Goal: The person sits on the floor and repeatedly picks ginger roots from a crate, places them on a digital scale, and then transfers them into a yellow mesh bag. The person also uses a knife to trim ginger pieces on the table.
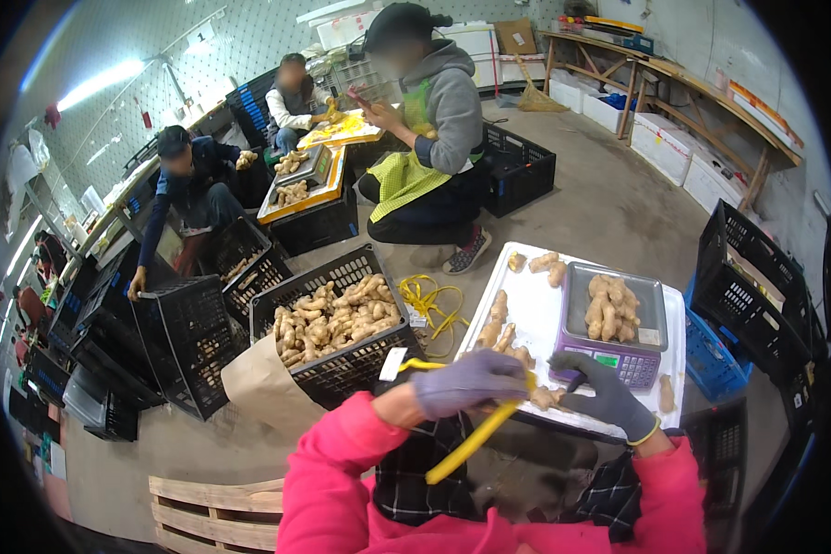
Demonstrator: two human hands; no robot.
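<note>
My left hand [472,382], in a purple-grey glove, grips a yellow strap [472,443] whose end hangs down over my lap. My right hand [599,393], in a dark grey glove with a yellow cuff edge, has its fingers spread and rests near the front of a purple digital scale [613,360]. A cluster of ginger [611,308] lies on the scale's metal pan. More ginger pieces [495,322] lie on the white foam board [481,277] under the scale, and one piece [546,397] lies between my hands.
A black plastic crate of ginger [339,311] stands left of the board, with brown paper [266,381] over its corner. Loose yellow strap [426,298] lies behind. A person [443,124] crouches ahead; two more people sit farther left. Black crates [751,277] stand right; a wooden pallet [215,512] lies lower left.
</note>
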